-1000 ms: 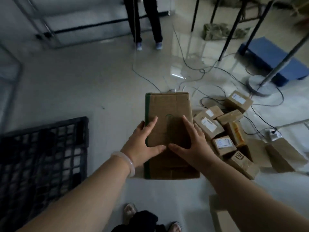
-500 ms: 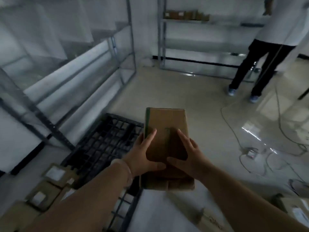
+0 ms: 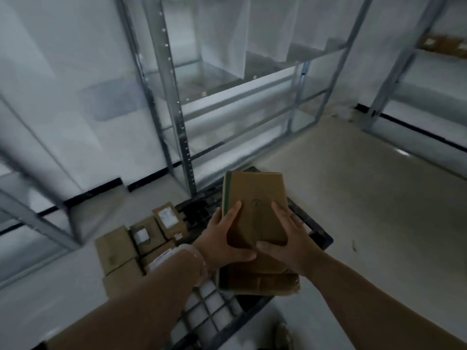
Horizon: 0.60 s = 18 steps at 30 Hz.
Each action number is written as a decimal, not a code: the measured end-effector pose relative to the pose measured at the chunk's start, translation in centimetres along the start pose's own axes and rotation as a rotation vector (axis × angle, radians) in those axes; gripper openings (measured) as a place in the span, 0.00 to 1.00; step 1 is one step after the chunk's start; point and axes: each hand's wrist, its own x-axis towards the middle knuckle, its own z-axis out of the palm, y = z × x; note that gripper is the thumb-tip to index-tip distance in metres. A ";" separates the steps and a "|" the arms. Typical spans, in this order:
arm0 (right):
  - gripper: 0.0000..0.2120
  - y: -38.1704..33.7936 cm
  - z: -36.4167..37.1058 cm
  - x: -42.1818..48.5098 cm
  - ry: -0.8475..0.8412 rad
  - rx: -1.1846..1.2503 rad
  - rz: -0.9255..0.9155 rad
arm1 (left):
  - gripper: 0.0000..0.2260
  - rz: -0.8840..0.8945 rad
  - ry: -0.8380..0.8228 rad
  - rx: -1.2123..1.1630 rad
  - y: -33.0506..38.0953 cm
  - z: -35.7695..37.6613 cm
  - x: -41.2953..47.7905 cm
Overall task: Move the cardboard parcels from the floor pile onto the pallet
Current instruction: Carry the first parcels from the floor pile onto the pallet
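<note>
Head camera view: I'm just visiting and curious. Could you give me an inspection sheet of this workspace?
Surface: pale floor, glossy.
Job's things: cardboard parcel held above the black pallet; other parcels at the pallet's left side, and whether they are on it or beside it is unclear.
Clutter: nothing seen.
Grips: left hand and right hand both hold the cardboard parcel.
Cables: nothing seen.
Surroundings: metal shelving, blurred.
</note>
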 end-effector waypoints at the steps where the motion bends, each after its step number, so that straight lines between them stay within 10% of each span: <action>1: 0.49 -0.2 0.0 1.2 -0.022 -0.020 -0.027 | 0.53 -0.028 0.020 -0.015 -0.2 -0.4 0.3; 18: 0.48 -3.5 -5.5 15.5 -0.436 -0.188 -0.309 | 0.52 -0.342 0.393 -0.240 2.5 -1.2 4.5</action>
